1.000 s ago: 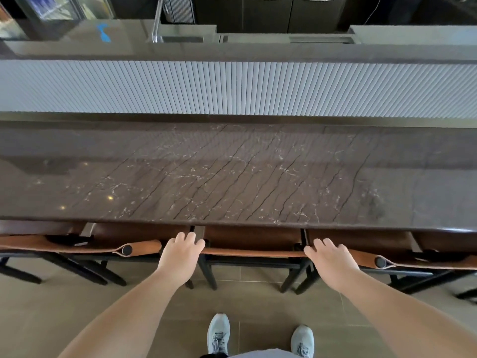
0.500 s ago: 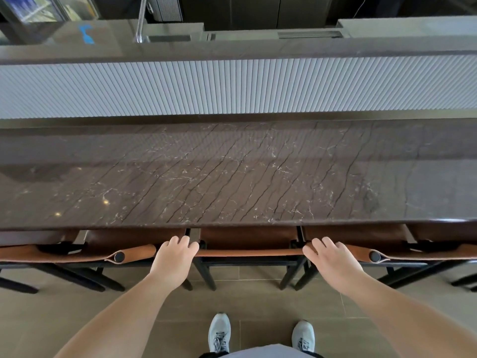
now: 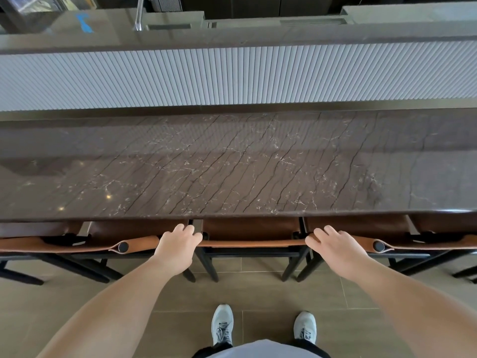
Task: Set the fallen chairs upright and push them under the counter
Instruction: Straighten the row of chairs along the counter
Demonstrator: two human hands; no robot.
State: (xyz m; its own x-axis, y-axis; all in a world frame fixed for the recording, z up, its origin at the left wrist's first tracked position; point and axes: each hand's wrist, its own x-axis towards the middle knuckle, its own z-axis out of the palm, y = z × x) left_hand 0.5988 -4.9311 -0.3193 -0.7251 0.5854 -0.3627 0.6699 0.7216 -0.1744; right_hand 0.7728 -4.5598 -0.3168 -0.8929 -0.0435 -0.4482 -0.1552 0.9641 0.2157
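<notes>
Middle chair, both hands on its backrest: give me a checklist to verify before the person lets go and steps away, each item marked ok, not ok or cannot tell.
1. Middle chair stands upright: ok.
2. Its seat is under the counter edge: ok; how far in: cannot tell.
3. Left hand grips the backrest's left end: ok.
4. Right hand rests on the right end, fingers over the top: ok.
5. Left neighbour chair and right neighbour chair upright and tucked in: ok.
6. Chair legs free of the shoes: ok.
</notes>
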